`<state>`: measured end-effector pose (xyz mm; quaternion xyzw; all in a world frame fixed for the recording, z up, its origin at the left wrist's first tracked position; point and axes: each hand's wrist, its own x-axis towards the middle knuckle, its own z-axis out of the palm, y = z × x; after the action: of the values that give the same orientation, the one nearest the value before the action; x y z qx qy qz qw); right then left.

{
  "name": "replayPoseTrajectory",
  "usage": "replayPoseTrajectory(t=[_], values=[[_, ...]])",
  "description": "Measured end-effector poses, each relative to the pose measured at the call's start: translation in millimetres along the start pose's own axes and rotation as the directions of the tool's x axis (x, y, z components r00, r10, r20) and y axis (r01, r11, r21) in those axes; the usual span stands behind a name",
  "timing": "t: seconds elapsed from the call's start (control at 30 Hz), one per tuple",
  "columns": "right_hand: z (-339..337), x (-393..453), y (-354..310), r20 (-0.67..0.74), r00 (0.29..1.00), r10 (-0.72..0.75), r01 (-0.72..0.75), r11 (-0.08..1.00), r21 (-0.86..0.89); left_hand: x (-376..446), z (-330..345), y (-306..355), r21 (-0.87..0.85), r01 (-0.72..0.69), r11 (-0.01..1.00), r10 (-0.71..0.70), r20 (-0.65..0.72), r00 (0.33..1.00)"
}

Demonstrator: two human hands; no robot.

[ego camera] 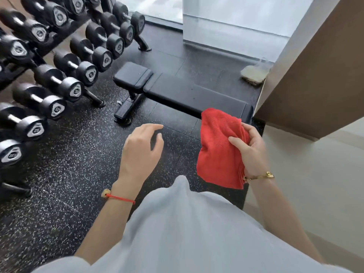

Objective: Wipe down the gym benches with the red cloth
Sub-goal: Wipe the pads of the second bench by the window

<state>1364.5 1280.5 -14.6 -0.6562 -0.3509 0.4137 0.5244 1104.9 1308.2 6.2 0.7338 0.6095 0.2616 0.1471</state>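
Right hand (249, 152) grips red cloth (217, 148), held above near end of gym bench (177, 91); bench runs away to upper-left. Left hand (141, 148) empty, fingers loose, farther off.

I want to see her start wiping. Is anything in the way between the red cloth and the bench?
Nothing visible. The right hand holds the cloth just in front of the bench, whose top looks bare.

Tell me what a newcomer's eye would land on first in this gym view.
First, the red cloth, gripped in the right hand at centre right, in front of the black bench's near end. Next, the rack of dumbbells filling the left side. The left hand hovers open and empty over the speckled floor.
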Motion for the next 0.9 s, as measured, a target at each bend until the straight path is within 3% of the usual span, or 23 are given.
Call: replayPoseTrajectory(t=[0.3,0.63,0.9], values=[[41.3,97.3,-15.1,-0.140,0.985,0.102,-0.094,0.994,0.063,141.2,29.6,-19.4,-0.050,-0.102,0.993,0.108,0.114,0.988],[12.4,234.0,-7.6,-0.289,0.944,0.159,-0.124,0.983,0.134,286.1,112.9,-4.5,-0.083,-0.142,0.986,0.154,0.159,0.975],[-19.7,368.5,-3.7,-0.336,0.932,0.139,-0.145,0.989,0.008,398.3,197.0,23.4,-0.118,-0.175,0.977,0.193,0.160,0.968]])
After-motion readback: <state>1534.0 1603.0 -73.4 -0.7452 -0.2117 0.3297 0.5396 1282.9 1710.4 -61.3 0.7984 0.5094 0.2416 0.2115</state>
